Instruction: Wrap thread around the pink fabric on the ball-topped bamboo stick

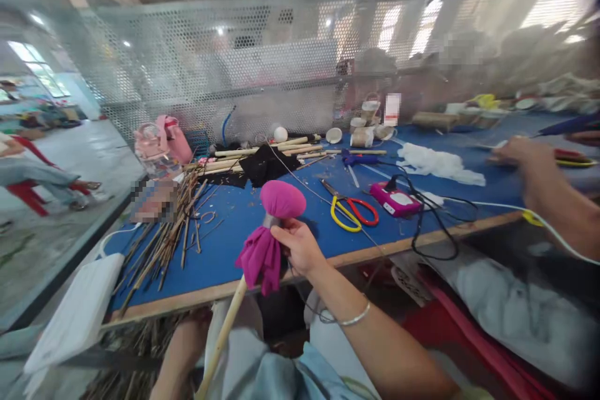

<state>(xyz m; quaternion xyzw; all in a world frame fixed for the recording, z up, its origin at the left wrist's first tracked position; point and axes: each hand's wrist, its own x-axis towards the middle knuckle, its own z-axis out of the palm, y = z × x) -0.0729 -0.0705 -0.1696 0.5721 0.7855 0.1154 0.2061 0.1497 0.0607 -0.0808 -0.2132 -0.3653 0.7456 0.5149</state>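
Note:
My right hand (300, 247) is closed round the grey-wrapped neck of a stick topped with magenta cloth (282, 200). Above the fingers the cloth forms a smooth, stuffed, rounded head; below them it hangs in loose gathered folds. The pale wooden stick (222, 331) slants down towards my lap. A thin dark strand hangs below this hand, near the bangle on my wrist. What looks like my left forearm (178, 356) reaches under the table edge, and the hand itself is hidden. Scissors (354, 212) with one yellow and one red handle lie open on the table, right of the magenta cloth.
Thin brown twigs (173, 225) spread across the blue table (220, 250) at left. Behind are black cloth (267, 165) and pale sticks. A magenta power socket (396, 200) with cables, a blue glue gun (359, 159) and white material (438, 162) lie rightward. A co-worker's hand (520, 153) is at right.

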